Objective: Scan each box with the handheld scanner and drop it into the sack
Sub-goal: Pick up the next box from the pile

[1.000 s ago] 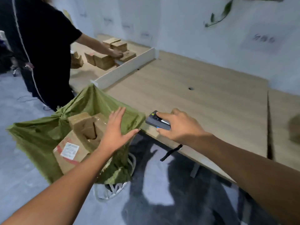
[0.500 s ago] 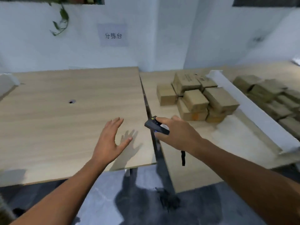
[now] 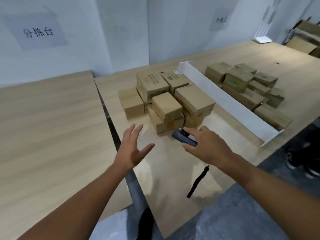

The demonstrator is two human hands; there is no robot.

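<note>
While the right hand (image 3: 207, 146) grips the scanner (image 3: 184, 139), the empty, spread left hand (image 3: 132, 149) should take the top box (image 3: 167, 105) squarely — label up — from the pile

Both forearms are bare from the bottom edge of the view up to the wrists, with no sleeve over them. The bare left hand (image 3: 132, 149) and the bare right hand (image 3: 207, 146) carry nothing on wrist or fingers: no glove, watch, ring or band.
</note>
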